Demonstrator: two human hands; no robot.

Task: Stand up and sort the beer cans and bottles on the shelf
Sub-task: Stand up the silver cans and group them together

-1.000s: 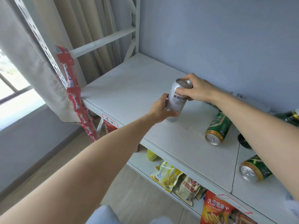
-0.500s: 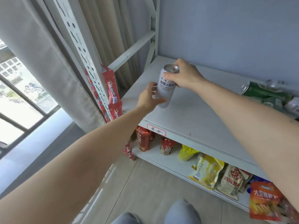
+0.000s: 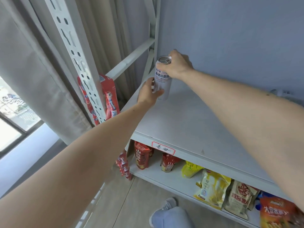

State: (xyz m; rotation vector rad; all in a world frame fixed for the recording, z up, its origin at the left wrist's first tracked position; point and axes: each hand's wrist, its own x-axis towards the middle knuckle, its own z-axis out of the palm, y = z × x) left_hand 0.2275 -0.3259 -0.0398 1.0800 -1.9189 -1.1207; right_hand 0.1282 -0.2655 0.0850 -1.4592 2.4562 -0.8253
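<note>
Head view, nearest first: a knee in pale blue trousers [image 3: 171, 216] shows at the bottom edge, above a lower shelf board [image 3: 166, 178] that carries red, yellow and brown snack bags. Over it runs the white upper shelf [image 3: 194, 122], with a red-bordered handwritten label [image 3: 163, 150] stuck on its front lip. Both bare forearms reach across this board toward its far left corner, beside the white perforated upright post [image 3: 77, 51] and a hanging strip of red sachets [image 3: 111, 99].

At that corner the left hand [image 3: 148, 93] curls round the lower body of a tall white aluminium beer can [image 3: 162, 79], thumb in front. The right hand [image 3: 177, 65] pinches the can's rim from the right, fingers wrapped behind the top. Two grips likely steady a narrow, tippy can while it is settled into a corner spot.

The can stands nearly upright, long axis vertical, pull-tab lid upward and printed label toward the camera. Its base seems to touch the shelf, though the left hand partly hides it. The blue-grey wall [image 3: 230, 30] lies just behind.
</note>
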